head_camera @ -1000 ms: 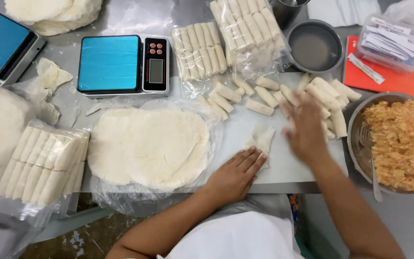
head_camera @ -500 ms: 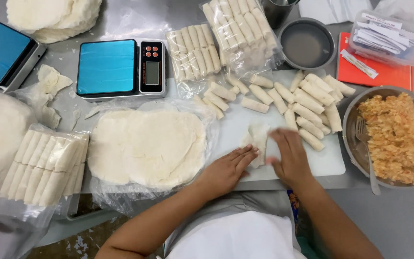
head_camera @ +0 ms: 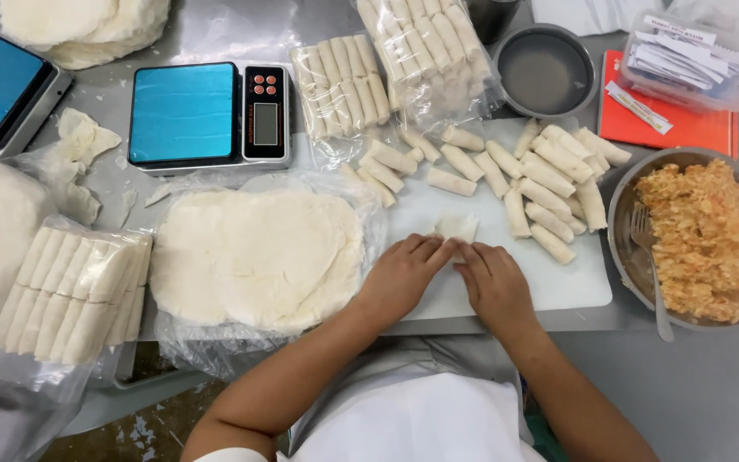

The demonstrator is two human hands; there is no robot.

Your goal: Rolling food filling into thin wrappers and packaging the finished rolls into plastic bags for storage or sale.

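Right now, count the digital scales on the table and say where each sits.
2. One blue-topped scale sits beyond the stack of round wrappers, left of the bagged rolls. The other scale is at the far left edge, partly cut off. Both hands rest on the cutting board, away from them.

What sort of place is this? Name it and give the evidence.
Probably a commercial or small-batch food-prep kitchen. On a steel table, both hands roll a wrapper on a white cutting board, beside a digital scale, bagged finished rolls and a bowl of filling.
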